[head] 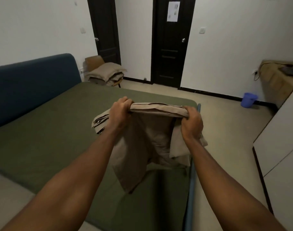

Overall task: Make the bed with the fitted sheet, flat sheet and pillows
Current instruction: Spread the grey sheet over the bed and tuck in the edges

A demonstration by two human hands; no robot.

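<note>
Beige cloth, a folded flat sheet point(152, 139), is gripped along its top fold by the left hand point(120, 112) and the right hand point(191, 124), both closed on it, and is held above the bed point(42, 130) near its foot corner. Olive fitted sheet point(62, 114) is already stretched over the mattress. Unfolding is judged to be in hand; next, shaking it open across the bed is called for. Pillows point(107, 73) are stacked beyond the bed's far head corner.

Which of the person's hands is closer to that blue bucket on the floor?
Right. The right hand grips the beige sheet on the side toward the blue bucket; the left hand holds the sheet's other end, farther away over the green bed.
</note>
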